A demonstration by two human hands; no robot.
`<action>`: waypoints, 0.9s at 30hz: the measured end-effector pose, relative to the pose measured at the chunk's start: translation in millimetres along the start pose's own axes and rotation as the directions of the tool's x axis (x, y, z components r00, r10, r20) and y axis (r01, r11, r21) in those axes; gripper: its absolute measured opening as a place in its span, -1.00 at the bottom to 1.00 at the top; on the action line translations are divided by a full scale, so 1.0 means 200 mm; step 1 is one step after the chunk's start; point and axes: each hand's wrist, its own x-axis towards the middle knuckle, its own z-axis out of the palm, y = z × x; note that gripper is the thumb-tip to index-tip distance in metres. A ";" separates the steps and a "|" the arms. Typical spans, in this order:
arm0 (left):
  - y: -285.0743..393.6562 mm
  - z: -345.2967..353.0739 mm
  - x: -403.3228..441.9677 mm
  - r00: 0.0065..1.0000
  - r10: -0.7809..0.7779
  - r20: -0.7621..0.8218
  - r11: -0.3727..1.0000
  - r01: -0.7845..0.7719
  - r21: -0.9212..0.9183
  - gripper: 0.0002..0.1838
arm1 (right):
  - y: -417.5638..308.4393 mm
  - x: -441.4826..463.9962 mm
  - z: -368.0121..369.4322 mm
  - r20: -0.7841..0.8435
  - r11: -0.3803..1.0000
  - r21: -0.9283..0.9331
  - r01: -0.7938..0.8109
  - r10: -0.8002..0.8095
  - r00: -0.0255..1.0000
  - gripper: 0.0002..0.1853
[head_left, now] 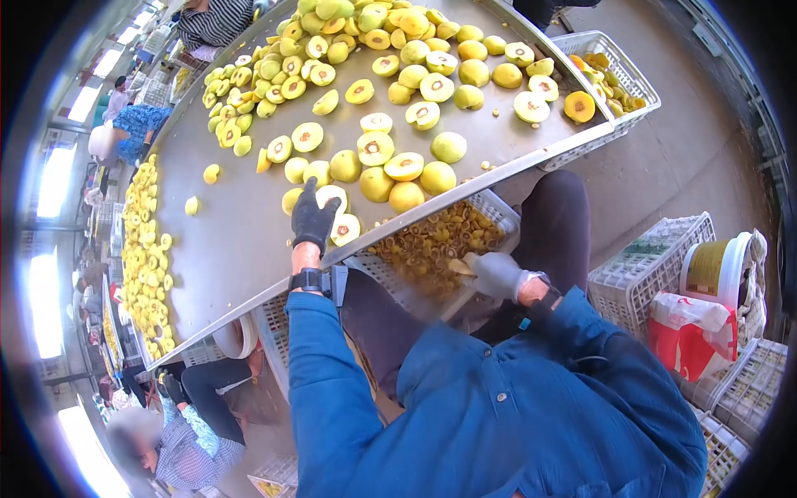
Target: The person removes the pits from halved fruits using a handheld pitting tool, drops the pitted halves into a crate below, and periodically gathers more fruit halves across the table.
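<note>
My left hand [314, 214], in a dark glove, reaches over the near edge of the metal table [241, 282]. Its fingers are apart and touch a halved yellow peach [332, 197] with the cut face up. Another cut half [344, 228] lies just below the fingers. My right hand [496, 275], in a grey glove, is closed above a crate [498, 212] of brown-yellow scraps [440, 236]. A tan, wood-like piece [462, 266] sticks out from its fingers; the rest of that tool is hidden or blurred. More peach halves [375, 148] lie beyond my left hand.
A pile of halves [332, 25] covers the far part of the table, and small yellow pieces [145, 249] line its left edge. A crate of fruit [610, 79] stands at the right corner. Crates [652, 266], a white bucket [718, 270] and a red-white bag [689, 332] are at my right.
</note>
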 end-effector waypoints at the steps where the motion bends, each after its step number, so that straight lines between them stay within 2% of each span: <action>1: -0.01 0.00 -0.02 0.994 0.075 -0.081 0.993 -0.082 -0.089 -0.29 | -0.02 0.00 0.00 -0.042 0.999 0.026 0.029 -0.028 0.999 -0.66; 2: -0.02 -0.01 -0.05 0.986 0.078 -0.145 0.983 -0.100 -0.155 -0.37 | -0.05 0.01 0.00 -0.085 0.997 0.051 0.062 -0.057 0.995 -0.67; 4: 0.08 -0.11 -0.12 0.987 -0.132 -0.094 0.861 0.067 -0.504 -0.49 | -0.18 0.03 -0.08 -0.230 0.982 0.135 0.131 -0.097 0.968 -0.68; 5: 0.24 -0.19 -0.19 0.958 -0.286 -0.028 0.602 0.157 -0.783 -0.58 | -0.26 0.04 -0.14 -0.271 0.970 0.178 0.165 -0.113 0.956 -0.69; 6: 0.30 -0.22 -0.26 0.953 -0.301 -0.047 0.481 0.109 -0.870 -0.65 | -0.34 0.05 -0.18 -0.313 0.955 0.219 0.202 -0.128 0.941 -0.69; 8: 0.46 -0.27 -0.40 0.959 -0.279 0.047 0.116 0.082 -0.990 -0.70 | -0.47 0.06 -0.22 -0.362 0.945 0.183 0.270 -0.191 0.912 -0.71; 10: 0.58 -0.22 -0.50 0.969 -0.194 -0.152 0.321 -0.083 -0.943 -0.59 | -0.57 0.05 -0.24 -0.408 0.934 0.155 0.322 -0.236 0.882 -0.73; 11: 0.65 -0.23 -0.56 0.965 -0.209 -0.160 0.451 -0.050 -0.891 -0.57 | -0.62 0.04 -0.25 -0.430 0.928 0.148 0.341 -0.250 0.868 -0.73; 13: 0.81 -0.27 -0.64 0.930 -0.147 -0.336 0.641 -0.169 -0.749 -0.58 | -0.68 0.00 -0.27 -0.453 0.926 0.117 0.360 -0.272 0.849 -0.73; 15: 0.87 -0.26 -0.68 0.899 -0.116 -0.423 0.683 -0.237 -0.691 -0.57 | -0.69 -0.02 -0.27 -0.444 0.923 0.104 0.370 -0.290 0.848 -0.73; 16: 0.90 -0.25 -0.70 0.897 -0.160 -0.412 0.613 -0.237 -0.754 -0.55 | -0.69 -0.03 -0.27 -0.441 0.922 0.095 0.375 -0.299 0.846 -0.74; 18: 0.94 -0.25 -0.71 0.887 -0.202 -0.415 0.579 -0.233 -0.781 -0.52 | -0.69 -0.05 -0.27 -0.460 0.933 0.057 0.354 -0.290 0.839 -0.74; 20: 0.96 -0.25 -0.72 0.869 -0.202 -0.451 0.661 -0.219 -0.717 -0.50 | -0.70 -0.08 -0.27 -0.469 0.942 0.031 0.334 -0.281 0.837 -0.75; 23: 1.04 -0.30 -0.75 0.888 -0.183 -0.422 0.725 -0.168 -0.668 -0.53 | -0.71 -0.11 -0.27 -0.463 0.954 -0.016 0.300 -0.272 0.843 -0.76; 25: 1.06 -0.29 -0.75 0.882 -0.185 -0.433 0.723 -0.176 -0.668 -0.53 | -0.71 -0.12 -0.25 -0.446 0.958 -0.080 0.274 -0.280 0.850 -0.75; 27: 1.07 -0.29 -0.75 0.868 -0.156 -0.471 0.756 -0.202 -0.623 -0.53 | -0.70 -0.14 -0.26 -0.446 0.958 -0.028 0.286 -0.268 0.854 -0.75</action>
